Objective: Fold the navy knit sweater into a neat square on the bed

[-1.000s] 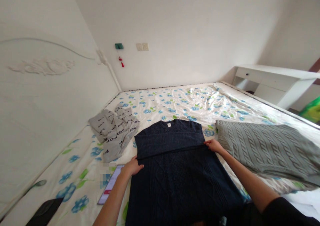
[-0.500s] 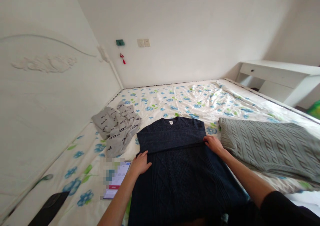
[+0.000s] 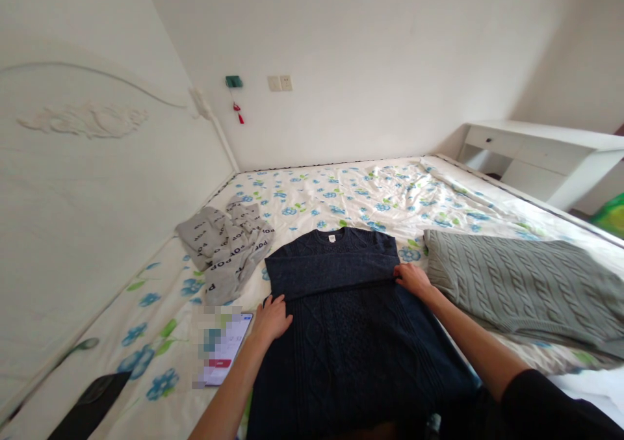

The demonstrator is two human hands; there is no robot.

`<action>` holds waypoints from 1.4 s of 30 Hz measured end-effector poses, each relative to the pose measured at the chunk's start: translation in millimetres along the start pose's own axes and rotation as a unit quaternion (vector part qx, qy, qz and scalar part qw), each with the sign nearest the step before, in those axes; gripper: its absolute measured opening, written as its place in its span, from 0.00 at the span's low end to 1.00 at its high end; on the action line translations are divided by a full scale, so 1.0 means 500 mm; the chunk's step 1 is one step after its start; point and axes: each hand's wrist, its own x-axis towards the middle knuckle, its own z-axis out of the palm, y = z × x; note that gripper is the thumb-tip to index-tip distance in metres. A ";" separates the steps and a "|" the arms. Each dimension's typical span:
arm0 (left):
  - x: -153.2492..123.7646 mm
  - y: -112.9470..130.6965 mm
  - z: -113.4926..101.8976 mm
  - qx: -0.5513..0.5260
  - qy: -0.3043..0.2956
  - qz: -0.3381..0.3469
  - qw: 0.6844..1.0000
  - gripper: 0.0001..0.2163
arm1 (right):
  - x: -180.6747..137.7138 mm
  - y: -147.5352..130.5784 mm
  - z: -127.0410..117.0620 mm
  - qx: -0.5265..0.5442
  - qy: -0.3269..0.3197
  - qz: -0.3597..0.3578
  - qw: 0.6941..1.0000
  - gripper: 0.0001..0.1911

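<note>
The navy sweater [image 3: 341, 323] lies flat on the bed [image 3: 370, 193], its collar end away from the person and a sleeve folded across the chest as a band between the two hands. The left hand [image 3: 273, 318] rests palm down on the sweater's left edge, fingers spread and flat, gripping nothing. The right hand [image 3: 412, 279] presses on the right end of the folded band, fingers together on the cloth; whether they pinch it cannot be told. Just left of the left hand lies a phone [image 3: 225, 348], screen up. Beyond it sits a crumpled grey printed garment [image 3: 227, 248]. To the right of the right hand, just beside it, lies a grey cable-knit sweater [image 3: 521, 284].
</note>
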 end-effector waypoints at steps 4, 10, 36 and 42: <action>0.014 -0.010 0.009 -0.028 0.076 0.034 0.996 0.23 | 0.001 -0.019 0.015 -0.015 -0.023 -0.075 0.997 0.13; 0.023 -0.028 0.024 -0.042 -0.028 0.047 0.998 0.40 | 0.007 -0.019 0.040 0.005 -0.030 -0.094 0.995 0.12; 0.055 -0.040 -0.003 -0.053 -0.124 0.039 0.990 0.39 | 0.329 0.115 0.007 0.045 0.087 0.101 0.990 0.15; 0.061 -0.044 -0.003 -0.060 -0.125 0.039 0.990 0.39 | 0.337 0.145 0.010 0.078 0.121 0.184 0.972 0.12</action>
